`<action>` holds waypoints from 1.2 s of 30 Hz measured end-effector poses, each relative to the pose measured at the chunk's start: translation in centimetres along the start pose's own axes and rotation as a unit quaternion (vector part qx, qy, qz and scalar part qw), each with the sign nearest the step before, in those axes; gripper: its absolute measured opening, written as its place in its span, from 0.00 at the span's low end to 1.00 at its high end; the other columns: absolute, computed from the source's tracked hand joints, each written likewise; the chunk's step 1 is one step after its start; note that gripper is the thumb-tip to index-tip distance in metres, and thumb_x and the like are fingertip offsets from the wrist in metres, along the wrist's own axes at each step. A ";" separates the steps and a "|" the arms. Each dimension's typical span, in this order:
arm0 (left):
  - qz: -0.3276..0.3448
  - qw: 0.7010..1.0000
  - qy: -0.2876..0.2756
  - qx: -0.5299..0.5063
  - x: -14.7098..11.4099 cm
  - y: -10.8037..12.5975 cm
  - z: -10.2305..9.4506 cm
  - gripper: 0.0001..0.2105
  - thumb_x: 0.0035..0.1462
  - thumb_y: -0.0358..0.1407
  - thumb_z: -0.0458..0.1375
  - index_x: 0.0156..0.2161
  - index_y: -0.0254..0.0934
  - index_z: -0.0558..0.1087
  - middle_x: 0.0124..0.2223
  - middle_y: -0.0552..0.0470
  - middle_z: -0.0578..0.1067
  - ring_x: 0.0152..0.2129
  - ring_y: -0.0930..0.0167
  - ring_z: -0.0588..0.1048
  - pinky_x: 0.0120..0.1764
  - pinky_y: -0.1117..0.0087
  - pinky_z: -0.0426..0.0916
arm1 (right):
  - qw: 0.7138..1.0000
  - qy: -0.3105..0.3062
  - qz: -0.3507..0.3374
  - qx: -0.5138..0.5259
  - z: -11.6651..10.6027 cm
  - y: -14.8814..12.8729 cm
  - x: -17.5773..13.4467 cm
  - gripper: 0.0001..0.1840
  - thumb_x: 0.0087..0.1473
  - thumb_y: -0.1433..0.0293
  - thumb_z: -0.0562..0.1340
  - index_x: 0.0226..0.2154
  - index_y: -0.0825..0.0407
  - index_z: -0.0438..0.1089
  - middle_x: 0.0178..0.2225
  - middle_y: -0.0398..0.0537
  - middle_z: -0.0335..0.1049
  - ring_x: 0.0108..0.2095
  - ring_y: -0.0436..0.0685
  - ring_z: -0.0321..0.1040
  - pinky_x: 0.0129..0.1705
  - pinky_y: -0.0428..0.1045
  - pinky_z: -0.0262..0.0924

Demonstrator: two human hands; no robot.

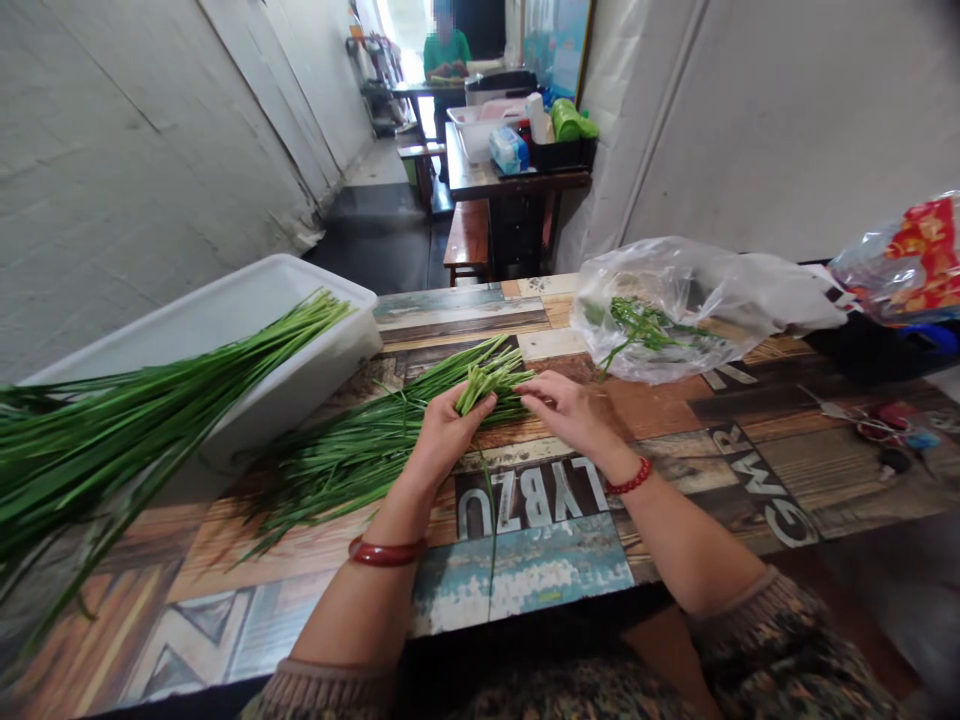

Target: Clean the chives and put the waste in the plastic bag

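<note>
My left hand is wrapped round a bunch of garlic chives, its pale stem ends pointing up and to the right. At those ends, the thumb and fingers of my right hand are pinched together; the exact stems between them are too small to make out. More loose garlic chives lie on the table beneath and left of my left hand. One long leaf hangs down from the bunch toward the table's near edge.
At left, a white plastic bin holds a large heap of chives spilling over its side. A clear plastic bag with green scraps lies at right, scissors beyond it. A person is at a far table.
</note>
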State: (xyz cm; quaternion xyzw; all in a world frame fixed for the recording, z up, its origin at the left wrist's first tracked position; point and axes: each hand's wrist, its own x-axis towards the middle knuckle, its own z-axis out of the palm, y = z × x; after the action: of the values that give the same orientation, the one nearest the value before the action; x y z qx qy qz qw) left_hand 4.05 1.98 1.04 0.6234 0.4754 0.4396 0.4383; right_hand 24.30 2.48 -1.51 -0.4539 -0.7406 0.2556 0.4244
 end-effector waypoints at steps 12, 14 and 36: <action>0.025 0.998 0.003 0.052 0.2 -0.4 -0.4 0.13 0.57 0.43 0.57 0.32 0.35 0.74 0.30 0.52 0.75 0.29 0.71 0.72 0.36 0.71 0.65 | 0.976 0.025 0.147 0.157 -0.1 1.0 0.4 0.12 0.52 0.61 0.62 0.33 0.53 0.72 0.29 0.45 0.74 0.31 0.53 0.69 0.36 0.48 0.62; 0.021 0.997 0.000 0.073 0.2 -0.6 -0.2 0.12 0.58 0.43 0.56 0.34 0.35 0.75 0.31 0.52 0.75 0.27 0.72 0.72 0.34 0.72 0.65 | 0.975 0.028 0.148 0.164 -0.3 0.7 0.4 0.13 0.51 0.60 0.63 0.32 0.53 0.72 0.29 0.45 0.74 0.31 0.52 0.68 0.36 0.48 0.62; 0.051 0.979 0.024 0.194 0.2 -1.0 0.5 0.02 0.51 0.30 0.54 0.28 0.37 0.68 0.26 0.58 0.68 0.26 0.74 0.66 0.33 0.74 0.59 | 0.991 -0.036 0.090 0.097 -0.5 -0.5 0.3 0.10 0.49 0.65 0.64 0.34 0.53 0.76 0.34 0.47 0.76 0.30 0.52 0.69 0.32 0.46 0.63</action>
State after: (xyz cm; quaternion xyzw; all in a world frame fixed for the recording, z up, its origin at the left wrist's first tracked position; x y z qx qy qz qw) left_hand 4.38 2.27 0.00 0.7093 0.5293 0.3761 0.2746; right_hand 24.43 2.50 -0.77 -0.4663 -0.6831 0.3791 0.4150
